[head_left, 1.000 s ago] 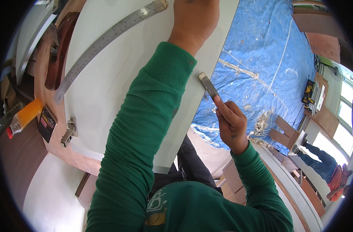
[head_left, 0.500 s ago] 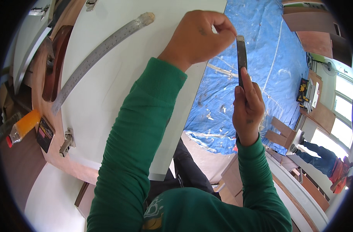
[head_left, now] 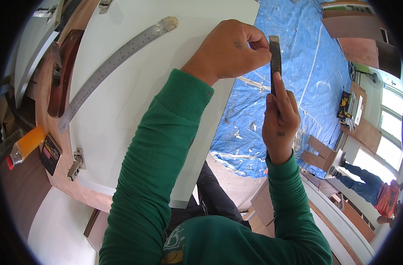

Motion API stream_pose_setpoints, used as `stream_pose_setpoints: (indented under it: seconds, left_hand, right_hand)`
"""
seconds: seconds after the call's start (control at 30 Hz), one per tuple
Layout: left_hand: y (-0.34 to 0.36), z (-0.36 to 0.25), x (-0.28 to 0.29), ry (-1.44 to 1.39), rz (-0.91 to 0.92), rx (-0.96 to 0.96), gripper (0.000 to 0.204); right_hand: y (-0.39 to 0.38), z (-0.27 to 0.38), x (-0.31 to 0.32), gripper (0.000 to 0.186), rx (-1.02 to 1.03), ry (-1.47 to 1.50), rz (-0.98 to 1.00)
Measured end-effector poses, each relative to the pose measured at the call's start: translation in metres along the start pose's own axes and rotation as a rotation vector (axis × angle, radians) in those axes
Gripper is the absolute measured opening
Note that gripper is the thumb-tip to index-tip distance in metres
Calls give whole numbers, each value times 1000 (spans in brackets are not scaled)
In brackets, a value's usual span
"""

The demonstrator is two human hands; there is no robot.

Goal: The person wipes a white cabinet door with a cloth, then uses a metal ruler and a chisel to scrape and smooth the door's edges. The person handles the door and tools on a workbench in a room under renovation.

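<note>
Upright in my right hand (head_left: 281,126) is a narrow, dark flat chisel (head_left: 276,59) with a pale bevelled tip. My right fingers close around its lower part, and the index finger lies along the blade; the handle is hidden in the hand. My left hand (head_left: 234,49) has thumb and forefinger pinched together at the blade's left edge, just below the tip. Whatever is inside that pinch, if anything, cannot be made out. Beneath my left forearm lies a white door panel (head_left: 135,88) with a long steel ruler (head_left: 108,66) on it, its far end wrapped in tape.
Metal hinges (head_left: 77,164) sit on the panel's edge. To the left lie a brown-handled saw (head_left: 69,73), a dark flat box (head_left: 50,154) and an orange bottle (head_left: 30,142). A blue tarp (head_left: 245,119) covers the floor. Far right, another person (head_left: 373,187) is near wooden boards (head_left: 318,150).
My left pinch has slid from the chisel's tip to slightly lower on the blade. The chisel has risen a little, while my right hand has shifted slightly left. The other person's arm has moved.
</note>
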State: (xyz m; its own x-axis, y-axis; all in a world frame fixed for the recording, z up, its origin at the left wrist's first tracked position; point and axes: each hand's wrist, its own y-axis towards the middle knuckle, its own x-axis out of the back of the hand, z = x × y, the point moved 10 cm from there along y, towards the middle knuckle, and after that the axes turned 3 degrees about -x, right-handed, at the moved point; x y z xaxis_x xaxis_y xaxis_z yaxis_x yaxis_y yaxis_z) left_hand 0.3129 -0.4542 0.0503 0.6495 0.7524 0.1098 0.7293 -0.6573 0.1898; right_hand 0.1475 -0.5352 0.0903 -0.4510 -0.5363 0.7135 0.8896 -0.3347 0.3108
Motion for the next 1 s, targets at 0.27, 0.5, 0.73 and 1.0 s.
stream_pose_setpoints:
  seconds: [0.27,0.5,0.73,1.0]
  left_hand:
    - [1,-1,4,31,-47,10,21]
    - [0,-4,8,25,-109,-40,19]
    - [1,-3,7,-19,-89,-14,20]
    - [-1,-6,6,-28,-47,13,24]
  right_hand:
    - [3,4,-3,59,25,-53,-7]
    - [4,3,-6,58,38,-50,-17]
    - [5,3,-6,57,37,-18,-54]
    - [4,-4,-5,58,-18,0,-47]
